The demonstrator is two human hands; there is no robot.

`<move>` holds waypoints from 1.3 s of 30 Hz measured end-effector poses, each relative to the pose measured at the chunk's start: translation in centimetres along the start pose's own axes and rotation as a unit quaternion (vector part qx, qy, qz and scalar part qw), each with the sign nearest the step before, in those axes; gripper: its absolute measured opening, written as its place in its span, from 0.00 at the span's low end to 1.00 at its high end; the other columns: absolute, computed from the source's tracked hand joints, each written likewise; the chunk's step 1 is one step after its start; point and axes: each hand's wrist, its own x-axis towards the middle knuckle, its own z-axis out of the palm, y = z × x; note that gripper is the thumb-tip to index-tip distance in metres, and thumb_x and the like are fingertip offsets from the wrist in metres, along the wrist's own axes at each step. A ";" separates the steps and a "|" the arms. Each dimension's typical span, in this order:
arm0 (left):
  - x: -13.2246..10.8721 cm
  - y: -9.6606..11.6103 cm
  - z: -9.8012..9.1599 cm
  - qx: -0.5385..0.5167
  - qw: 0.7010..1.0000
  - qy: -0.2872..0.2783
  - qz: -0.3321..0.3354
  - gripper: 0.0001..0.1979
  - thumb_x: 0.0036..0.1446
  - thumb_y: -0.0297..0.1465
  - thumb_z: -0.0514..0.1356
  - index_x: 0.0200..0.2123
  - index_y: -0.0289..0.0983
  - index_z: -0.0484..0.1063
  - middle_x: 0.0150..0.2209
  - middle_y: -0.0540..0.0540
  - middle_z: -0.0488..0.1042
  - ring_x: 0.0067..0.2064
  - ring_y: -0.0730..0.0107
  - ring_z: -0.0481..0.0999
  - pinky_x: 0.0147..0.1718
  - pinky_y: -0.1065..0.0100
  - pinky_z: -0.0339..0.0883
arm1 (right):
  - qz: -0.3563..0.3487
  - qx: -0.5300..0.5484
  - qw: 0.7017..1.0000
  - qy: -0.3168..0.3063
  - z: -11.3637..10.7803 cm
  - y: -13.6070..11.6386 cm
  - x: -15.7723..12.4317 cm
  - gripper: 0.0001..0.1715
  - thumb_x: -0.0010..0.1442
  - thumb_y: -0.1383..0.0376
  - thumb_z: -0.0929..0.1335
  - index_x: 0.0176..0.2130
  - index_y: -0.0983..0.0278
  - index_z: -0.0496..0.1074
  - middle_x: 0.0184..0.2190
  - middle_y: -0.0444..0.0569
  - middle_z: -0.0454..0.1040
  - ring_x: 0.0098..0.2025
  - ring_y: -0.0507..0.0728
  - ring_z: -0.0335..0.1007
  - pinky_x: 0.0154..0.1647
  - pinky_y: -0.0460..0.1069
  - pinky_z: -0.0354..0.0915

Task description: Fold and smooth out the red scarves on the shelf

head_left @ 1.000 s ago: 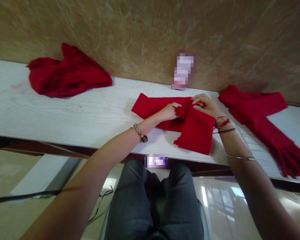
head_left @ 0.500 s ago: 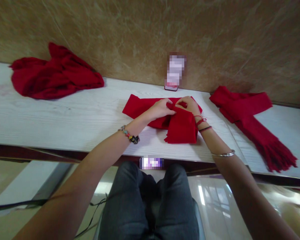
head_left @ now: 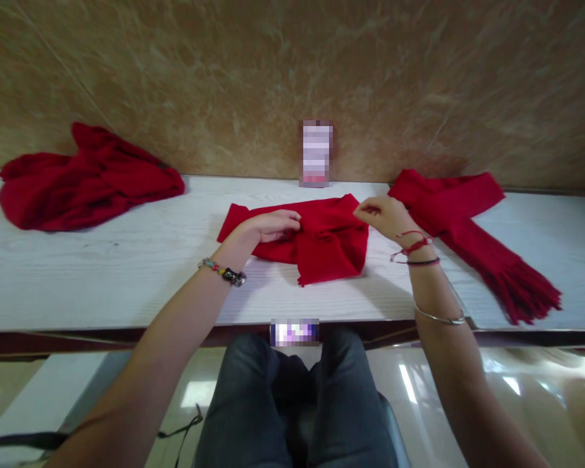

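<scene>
A folded red scarf (head_left: pixel 331 263) lies before me on the white table, its short fringe at the lower left of the front flap. My left hand (head_left: pixel 275 225) rests on the scarf's left part with fingers stretched out, so it is open. Just beyond the scarf's right edge, my right hand (head_left: pixel 383 214) is raised with thumb and fingertips pinched together. Whether something small sits in that pinch cannot be made out. A second red scarf (head_left: pixel 461 227), crossed over itself with a fringed end, is right of my right hand.
A crumpled heap of red cloth (head_left: pixel 88 188) lies at the far left against the brown marbled wall (head_left: pixel 224 78). A phone (head_left: pixel 316 153), blurred out, leans on the wall behind the scarf. Another lit, blurred object (head_left: pixel 295 332) shows at the white table's (head_left: pixel 127 279) front edge.
My right hand has come off the scarf and moved right, fingers still pinched. My left hand has slid left along the cloth and its fingers have straightened. The camera view has shifted slightly.
</scene>
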 end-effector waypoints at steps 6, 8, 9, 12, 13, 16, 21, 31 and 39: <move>0.6 -0.7 -0.9 -0.034 0.999 -0.024 0.000 0.11 0.38 0.17 0.58 0.26 0.36 0.67 0.24 0.54 0.70 0.24 0.80 0.70 0.20 0.81 0.61 | -0.014 -0.120 0.971 -0.206 0.9 -1.4 -0.7 0.11 0.53 0.59 0.67 0.26 0.63 0.76 0.22 0.44 0.74 0.25 0.52 0.65 0.26 0.46 0.54; 0.7 -0.7 -0.9 -0.033 0.999 -0.021 -0.005 0.11 0.38 0.16 0.57 0.27 0.36 0.67 0.24 0.54 0.71 0.24 0.80 0.70 0.20 0.81 0.61 | -0.012 -0.143 0.969 -0.200 1.7 -2.2 -0.7 0.12 0.53 0.59 0.67 0.28 0.64 0.76 0.24 0.47 0.75 0.25 0.53 0.66 0.25 0.46 0.53; 0.6 -0.7 -0.8 -0.032 0.999 -0.014 -0.008 0.12 0.39 0.16 0.56 0.27 0.36 0.67 0.24 0.54 0.70 0.24 0.80 0.70 0.20 0.81 0.61 | -0.013 -0.146 0.968 -0.202 2.0 -2.5 -0.7 0.11 0.53 0.60 0.67 0.29 0.65 0.76 0.25 0.49 0.76 0.27 0.54 0.68 0.25 0.47 0.54; 0.3 -0.4 -0.3 -0.043 0.999 0.021 -0.023 0.13 0.41 0.14 0.54 0.29 0.36 0.67 0.23 0.54 0.69 0.23 0.81 0.69 0.20 0.81 0.61 | -0.005 -0.158 0.962 -0.220 2.8 -3.4 -1.0 0.11 0.54 0.64 0.66 0.33 0.67 0.77 0.31 0.56 0.78 0.32 0.58 0.72 0.28 0.47 0.57; 0.2 -0.2 -0.1 -0.054 0.998 0.030 -0.028 0.14 0.42 0.14 0.53 0.30 0.36 0.67 0.22 0.54 0.69 0.22 0.80 0.69 0.20 0.81 0.62 | 0.003 -0.167 0.961 -0.221 3.0 -3.7 -1.1 0.11 0.54 0.67 0.65 0.35 0.68 0.77 0.33 0.59 0.78 0.34 0.60 0.73 0.30 0.48 0.59; -0.1 0.1 0.4 -0.086 0.995 0.029 -0.028 0.15 0.44 0.13 0.52 0.33 0.34 0.68 0.22 0.52 0.70 0.21 0.78 0.69 0.21 0.78 0.65 | 0.026 -0.187 0.959 -0.212 3.6 -4.4 -1.4 0.16 0.56 0.73 0.61 0.38 0.71 0.76 0.37 0.65 0.77 0.40 0.63 0.74 0.35 0.50 0.62; 0.1 -0.1 0.3 -0.104 0.994 0.007 -0.020 0.12 0.47 0.12 0.52 0.30 0.33 0.67 0.20 0.52 0.69 0.19 0.79 0.68 0.19 0.78 0.64 | 0.046 -0.164 0.966 -0.195 4.3 -4.8 -1.4 0.15 0.56 0.73 0.62 0.40 0.71 0.75 0.38 0.65 0.77 0.42 0.64 0.74 0.36 0.50 0.63; 0.1 0.2 0.2 -0.138 0.990 0.020 0.010 0.12 0.49 0.15 0.56 0.34 0.33 0.70 0.21 0.52 0.70 0.19 0.77 0.69 0.20 0.76 0.66 | 0.072 -0.046 0.993 -0.079 5.0 -4.7 -0.8 0.11 0.53 0.70 0.64 0.32 0.65 0.76 0.31 0.53 0.78 0.37 0.57 0.73 0.34 0.46 0.61; -0.3 1.0 0.0 -0.105 0.992 0.063 0.028 0.12 0.49 0.15 0.52 0.34 0.33 0.70 0.22 0.50 0.71 0.23 0.75 0.71 0.26 0.74 0.68 | 0.116 0.088 0.988 0.061 0.2 -3.0 -1.0 0.09 0.47 0.65 0.63 0.22 0.64 0.71 0.14 0.41 0.65 0.21 0.51 0.62 0.22 0.46 0.55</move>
